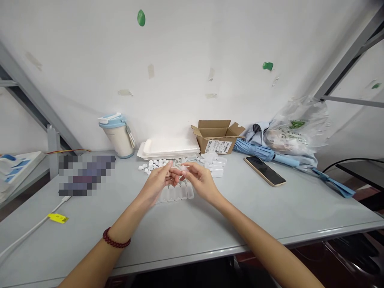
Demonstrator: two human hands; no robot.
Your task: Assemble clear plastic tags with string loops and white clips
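Observation:
Over the middle of the table, my left hand point(159, 179) and my right hand point(200, 179) meet fingertip to fingertip. Between them they pinch a small whitish, see-through plastic piece point(179, 165); the fingers cover much of it and its exact kind is unclear. Just below the hands lies a row of small translucent plastic bottles point(177, 193), partly hidden by the left hand. Behind the left hand is a pile of small white caps point(153, 164). More translucent bottles point(218, 164) lie to the right, behind the right hand.
Against the wall stand a cream and blue tumbler point(117, 138), a stack of white foam sheets point(171, 148) and an open cardboard box point(214, 140). A phone point(265, 171), a folded blue umbrella point(258, 150) and a plastic bag point(295, 132) lie right. A white cable point(30, 230) crosses the left.

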